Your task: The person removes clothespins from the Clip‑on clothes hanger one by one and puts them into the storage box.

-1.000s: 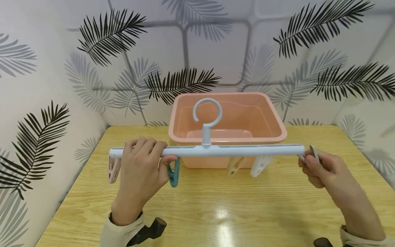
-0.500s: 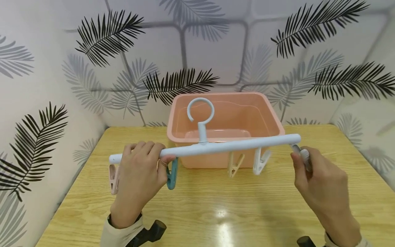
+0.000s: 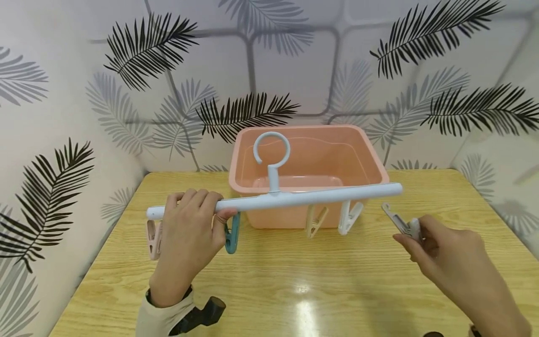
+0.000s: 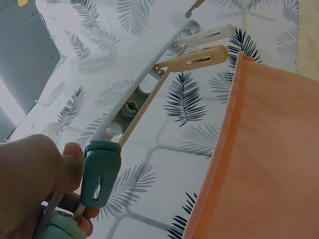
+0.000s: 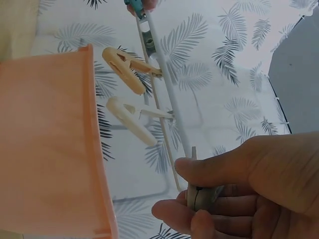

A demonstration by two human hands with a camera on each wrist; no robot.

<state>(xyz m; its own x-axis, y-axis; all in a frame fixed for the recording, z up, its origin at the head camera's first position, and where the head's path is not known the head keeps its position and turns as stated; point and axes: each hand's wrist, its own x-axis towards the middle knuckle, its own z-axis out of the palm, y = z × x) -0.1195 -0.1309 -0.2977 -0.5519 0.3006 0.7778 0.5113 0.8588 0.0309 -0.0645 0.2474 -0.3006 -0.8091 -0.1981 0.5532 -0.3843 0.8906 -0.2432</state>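
Note:
My left hand (image 3: 191, 238) grips the left part of a pale blue clothes hanger (image 3: 290, 200), which is held up with its round hook on top. From its bar hang a pink clip (image 3: 154, 241), a teal clip (image 3: 231, 236), a cream-yellow clip (image 3: 313, 222) and a white clip (image 3: 346, 219). The left wrist view shows the teal clip (image 4: 102, 172) close beside my left thumb. To the right, my right hand (image 3: 456, 260) pinches a grey clip (image 3: 414, 229). This clip's thin hooked arm sticks out below the bar's right end, apart from it.
A pink plastic basin (image 3: 309, 208) stands on the wooden table (image 3: 269, 276), right behind the hanger. Leaf-patterned wall covering (image 3: 290, 75) closes off the back and sides.
My right hand has drawn the grey clip away from the bar's right end, down and left. The hanger's right end has risen and shifted left, tilting the bar. My left hand keeps its grip.

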